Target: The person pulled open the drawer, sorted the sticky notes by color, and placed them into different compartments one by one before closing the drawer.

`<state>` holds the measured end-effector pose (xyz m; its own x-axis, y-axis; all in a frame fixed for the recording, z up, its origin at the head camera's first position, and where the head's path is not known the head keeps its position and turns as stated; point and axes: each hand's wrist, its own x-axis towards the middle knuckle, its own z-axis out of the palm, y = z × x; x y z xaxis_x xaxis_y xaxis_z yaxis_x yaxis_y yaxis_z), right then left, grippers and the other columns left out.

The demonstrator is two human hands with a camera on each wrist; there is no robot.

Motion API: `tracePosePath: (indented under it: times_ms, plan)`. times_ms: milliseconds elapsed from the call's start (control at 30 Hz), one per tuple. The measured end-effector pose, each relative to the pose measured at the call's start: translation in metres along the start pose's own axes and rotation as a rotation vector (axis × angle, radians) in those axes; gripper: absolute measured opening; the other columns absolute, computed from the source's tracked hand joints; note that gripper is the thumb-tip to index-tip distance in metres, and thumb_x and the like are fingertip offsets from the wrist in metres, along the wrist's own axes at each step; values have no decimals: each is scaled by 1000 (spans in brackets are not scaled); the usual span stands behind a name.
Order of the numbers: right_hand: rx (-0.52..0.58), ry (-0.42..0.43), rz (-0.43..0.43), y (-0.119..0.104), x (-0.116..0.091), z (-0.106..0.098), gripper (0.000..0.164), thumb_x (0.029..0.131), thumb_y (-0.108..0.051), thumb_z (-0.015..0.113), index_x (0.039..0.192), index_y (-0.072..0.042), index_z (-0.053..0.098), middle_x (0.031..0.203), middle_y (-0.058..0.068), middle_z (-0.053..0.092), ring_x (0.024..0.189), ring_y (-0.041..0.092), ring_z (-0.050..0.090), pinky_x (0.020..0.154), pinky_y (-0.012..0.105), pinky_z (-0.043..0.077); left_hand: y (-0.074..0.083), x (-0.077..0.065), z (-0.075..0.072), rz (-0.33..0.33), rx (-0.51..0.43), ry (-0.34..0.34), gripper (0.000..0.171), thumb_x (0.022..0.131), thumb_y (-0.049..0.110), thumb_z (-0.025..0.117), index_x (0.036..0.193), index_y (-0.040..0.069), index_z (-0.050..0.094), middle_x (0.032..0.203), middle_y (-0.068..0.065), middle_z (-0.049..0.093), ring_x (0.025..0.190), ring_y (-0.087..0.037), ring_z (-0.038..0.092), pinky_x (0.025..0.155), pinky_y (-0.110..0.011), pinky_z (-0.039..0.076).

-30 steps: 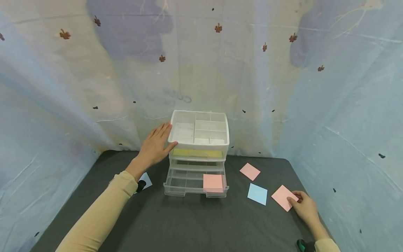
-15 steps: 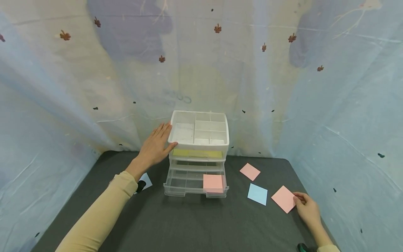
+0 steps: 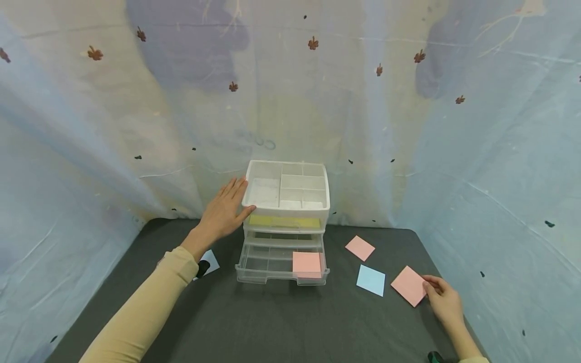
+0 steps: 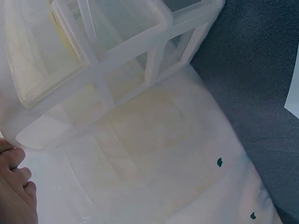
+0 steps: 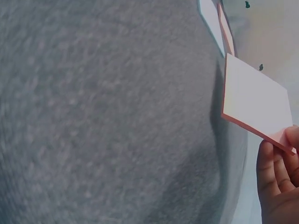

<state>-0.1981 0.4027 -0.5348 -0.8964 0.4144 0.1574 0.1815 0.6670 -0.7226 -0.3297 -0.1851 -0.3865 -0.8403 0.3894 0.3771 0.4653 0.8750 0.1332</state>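
My left hand (image 3: 223, 209) rests with straight fingers against the left side of a white plastic drawer organizer (image 3: 285, 207). The organizer's lower clear drawer (image 3: 260, 276) is pulled out, with a pink sticky note pad (image 3: 306, 264) in its right part. At the right of the table, my right hand (image 3: 446, 304) pinches another pink sticky note pad (image 3: 409, 286) by its corner, between thumb and fingers. In the right wrist view that pad (image 5: 257, 100) is tilted and held above the dark cloth. The left wrist view shows the organizer's side frame (image 4: 126, 56) beside the curled-looking fingers.
A blue sticky note pad (image 3: 371, 280) and a pink one (image 3: 360, 248) lie right of the organizer. Another blue pad (image 3: 211, 261) lies partly hidden by the left wrist. Something yellow (image 3: 285, 221) shows in the upper drawer. A patterned curtain (image 3: 290, 111) encloses the dark table (image 3: 272, 327).
My right hand has shifted its grip on the pink pad, the thumb now nearer the corner. The left hand and the organizer have stayed in place.
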Motion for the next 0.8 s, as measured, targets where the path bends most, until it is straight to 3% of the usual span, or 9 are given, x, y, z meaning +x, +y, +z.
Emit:
tracePosePath:
  times_ms: [233,467,800]
  plan:
    - [27,17,-16,-15,-3,-1,28,108,-20,59,124,-1,70,108,18,73,77,4,63,59,16,49,0,-1,0,-1,-4,-1,81,110,50,48,165,0,19,172,-20,17,159,-39,12,128,-56,15]
    - [65,26,-70,-31,-5,-1,30,108,-25,59,127,-4,70,110,17,73,83,15,69,62,15,50,0,-1,2,4,-11,5,81,109,50,49,166,0,20,172,-19,17,159,-39,12,128,-57,16]
    - [140,70,-178,-60,-2,5,25,106,-21,63,123,-4,72,104,12,73,79,6,67,64,11,50,0,0,1,4,-20,0,81,109,51,48,166,1,19,173,-17,13,160,-39,10,129,-56,14]
